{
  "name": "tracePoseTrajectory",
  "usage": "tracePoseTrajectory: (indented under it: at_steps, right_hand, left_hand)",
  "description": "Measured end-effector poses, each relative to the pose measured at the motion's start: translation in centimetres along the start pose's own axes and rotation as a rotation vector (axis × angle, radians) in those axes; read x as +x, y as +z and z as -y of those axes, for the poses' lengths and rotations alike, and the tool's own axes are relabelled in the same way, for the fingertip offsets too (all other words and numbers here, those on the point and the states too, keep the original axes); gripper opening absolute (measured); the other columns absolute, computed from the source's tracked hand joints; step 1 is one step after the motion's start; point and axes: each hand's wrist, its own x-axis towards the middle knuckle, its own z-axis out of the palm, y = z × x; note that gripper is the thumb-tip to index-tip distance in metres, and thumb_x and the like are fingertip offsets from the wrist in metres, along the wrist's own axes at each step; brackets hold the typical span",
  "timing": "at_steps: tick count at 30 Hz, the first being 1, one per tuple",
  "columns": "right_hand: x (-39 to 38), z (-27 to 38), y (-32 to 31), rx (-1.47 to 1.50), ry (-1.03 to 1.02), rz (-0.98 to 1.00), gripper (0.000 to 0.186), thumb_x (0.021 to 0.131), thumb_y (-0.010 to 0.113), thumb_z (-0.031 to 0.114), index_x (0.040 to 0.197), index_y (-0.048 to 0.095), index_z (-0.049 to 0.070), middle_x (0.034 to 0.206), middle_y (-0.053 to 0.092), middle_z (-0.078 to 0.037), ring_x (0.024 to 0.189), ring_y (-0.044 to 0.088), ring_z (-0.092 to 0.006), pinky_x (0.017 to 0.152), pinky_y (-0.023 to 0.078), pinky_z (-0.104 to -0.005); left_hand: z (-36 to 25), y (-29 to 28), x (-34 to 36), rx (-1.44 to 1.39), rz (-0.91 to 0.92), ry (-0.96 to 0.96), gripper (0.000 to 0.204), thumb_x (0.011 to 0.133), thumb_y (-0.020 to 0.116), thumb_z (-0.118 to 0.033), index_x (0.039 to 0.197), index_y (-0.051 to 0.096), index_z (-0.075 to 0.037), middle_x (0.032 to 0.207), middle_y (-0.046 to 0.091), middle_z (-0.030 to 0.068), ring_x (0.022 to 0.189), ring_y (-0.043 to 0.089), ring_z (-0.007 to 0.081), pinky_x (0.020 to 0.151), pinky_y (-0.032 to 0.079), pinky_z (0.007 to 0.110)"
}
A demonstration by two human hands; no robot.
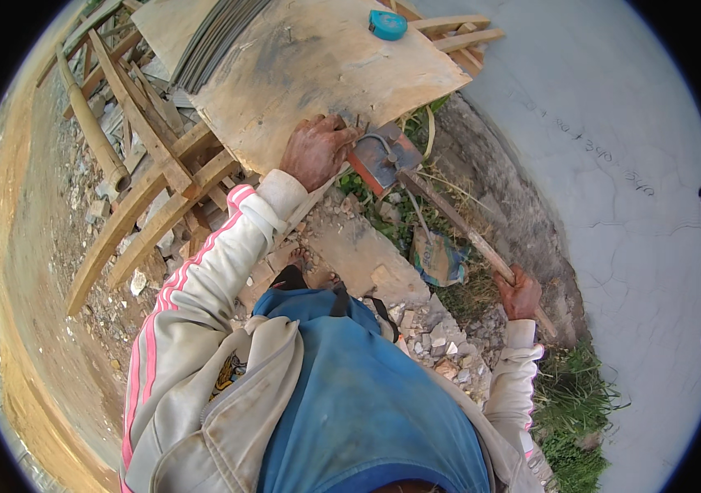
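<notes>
My right hand (519, 292) is wrapped round a long, worn bar (465, 228) that slants up to a dark metal plate (385, 170) with orange-red edges. On the plate lies a bent grey rod (376, 137), curved like a hook. Beside the plate, at the near edge of a wooden board (317, 74), my left hand (316, 151) has its fingers curled and closed. What they hold is hidden under the knuckles. Small upright pins stand just past these fingertips.
A stack of thin grey rods (217, 41) and a turquoise tape measure (388, 25) lie on the board. Timber beams (141, 222) and a bamboo pole (91, 123) are at left. Rubble (441, 337) lies below. A grey wall (646, 246) closes the right side, with grass (576, 419) at its foot.
</notes>
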Motion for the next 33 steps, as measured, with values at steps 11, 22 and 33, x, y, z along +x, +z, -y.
tracePoseTrajectory:
  at_steps: [11,22,33]
  right_hand:
    - [13.2,-2.1,-1.9,-0.227,-0.245,0.054,0.034,0.082,0.075,0.039,0.074,0.062,0.008,0.069,0.063,-0.020,0.070,0.062,-0.0435,0.063,0.048,-0.0495]
    - [15.9,-3.0,-0.2,-0.219,-0.364,0.021,0.036,0.087,0.071,0.043,0.074,0.064,0.009,0.067,0.062,-0.020,0.069,0.061,-0.0444,0.061,0.047,-0.0505]
    - [12.8,-3.0,1.3,-0.192,-0.245,-0.118,0.046,0.092,0.066,0.045,0.067,0.057,0.007,0.066,0.061,-0.020,0.065,0.060,-0.0449,0.058,0.046,-0.0503]
  left_hand:
    - [0.0,0.1,-0.1,0.012,0.008,-0.027,0.030,0.086,0.065,-0.014,0.115,0.073,-0.014,0.100,0.064,0.0102,0.097,0.060,0.0303,0.086,0.048,0.043]
    - [0.2,0.5,-0.1,0.039,-0.048,-0.012,0.024,0.082,0.067,-0.015,0.105,0.076,-0.017,0.095,0.064,0.0085,0.095,0.062,0.0297,0.083,0.051,0.045]
    - [0.2,0.3,0.0,0.024,-0.004,-0.048,0.027,0.085,0.064,-0.016,0.109,0.076,-0.018,0.100,0.067,0.0087,0.099,0.063,0.0295,0.086,0.050,0.044]
